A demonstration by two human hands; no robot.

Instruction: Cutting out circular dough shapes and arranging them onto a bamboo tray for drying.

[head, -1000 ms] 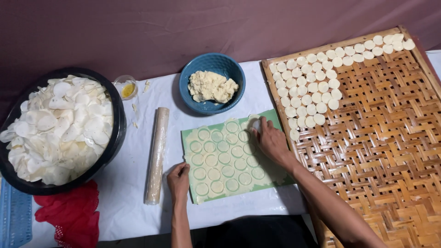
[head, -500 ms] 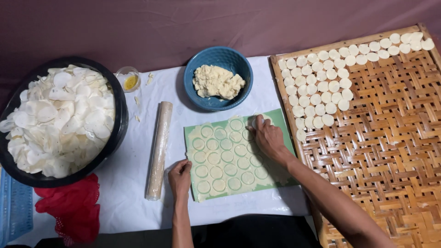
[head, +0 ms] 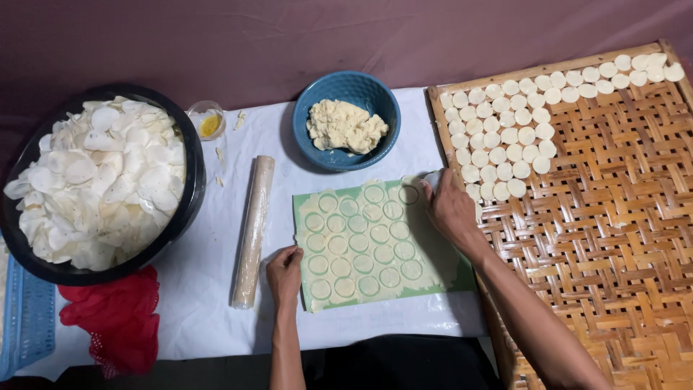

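- Dough sheet [head: 364, 242]: thin, pale, rolled flat on a green mat [head: 462, 278] at the middle of the white cloth [head: 209, 282]; rows of circles are cut into it.
- Right hand [head: 449, 209]: rests on the sheet's upper right corner, fingers curled around a small pale round object [head: 432, 178], most of it hidden; whether it is a cutter cannot be told.
- Left hand [head: 284, 272]: fingers bent, fingertips pressed on the mat's lower left edge, holding nothing.
- Rolling pin [head: 253, 230]: pale wood, lying lengthwise just left of the mat, near the left hand.
- Blue bowl [head: 310, 137]: just above the mat, holding a lump of dough [head: 344, 126].
- Woven bamboo tray [head: 613, 238]: right of the mat, touching its edge; small dough rounds [head: 505, 141] lie in rows along its top and upper left.
- Black basin [head: 191, 195]: far left, heaped with white chips [head: 97, 180].
- Small glass cup [head: 208, 119]: between basin and bowl, yellow liquid inside.
- Red cloth [head: 112, 310]: below the basin.
- Blue basket [head: 25, 325]: at the lower left edge.
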